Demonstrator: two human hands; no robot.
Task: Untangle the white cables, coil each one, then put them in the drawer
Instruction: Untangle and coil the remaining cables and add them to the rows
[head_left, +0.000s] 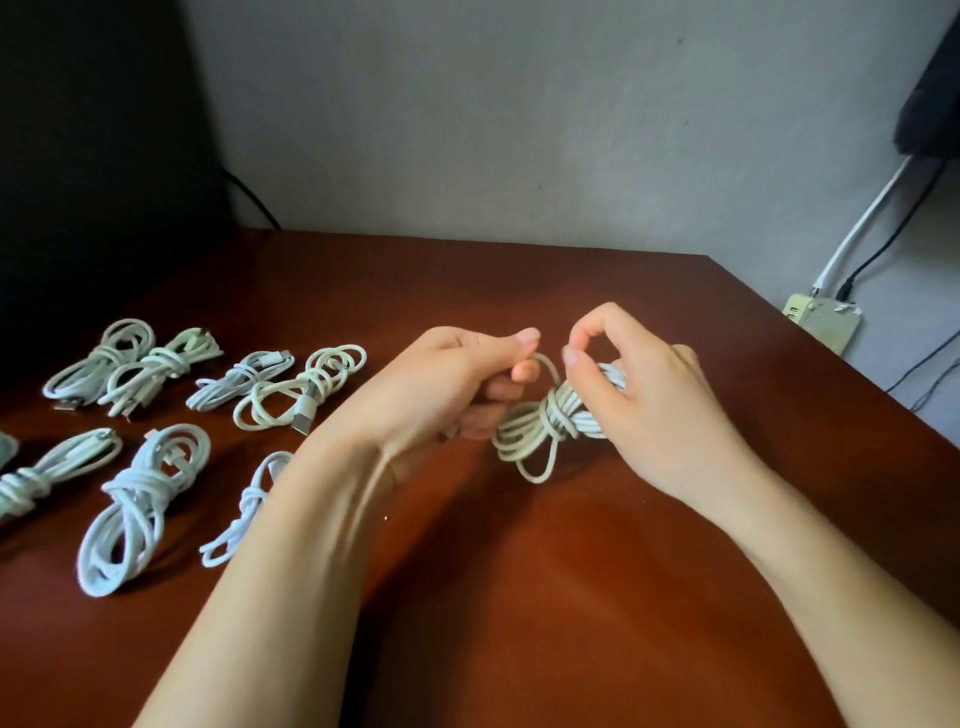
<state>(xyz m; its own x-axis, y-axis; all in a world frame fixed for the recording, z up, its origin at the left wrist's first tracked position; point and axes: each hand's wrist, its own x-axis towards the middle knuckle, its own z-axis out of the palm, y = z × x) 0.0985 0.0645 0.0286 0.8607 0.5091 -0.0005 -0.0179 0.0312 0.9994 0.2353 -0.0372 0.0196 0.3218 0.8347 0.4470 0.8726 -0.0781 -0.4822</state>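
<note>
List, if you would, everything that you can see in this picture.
coiled cables: at least seven, white, in two rows on the table's left; the nearest is partly hidden by the left forearm
held cable: one, white, bundled, between the hands just above the table
table: one, reddish-brown, fills the foreground
socket box: one, pale cream, low on the wall at right
white conduit: one, runs up the wall from the box
left hand: pinches a loose loop of the held cable
right hand: grips the bundle
</note>
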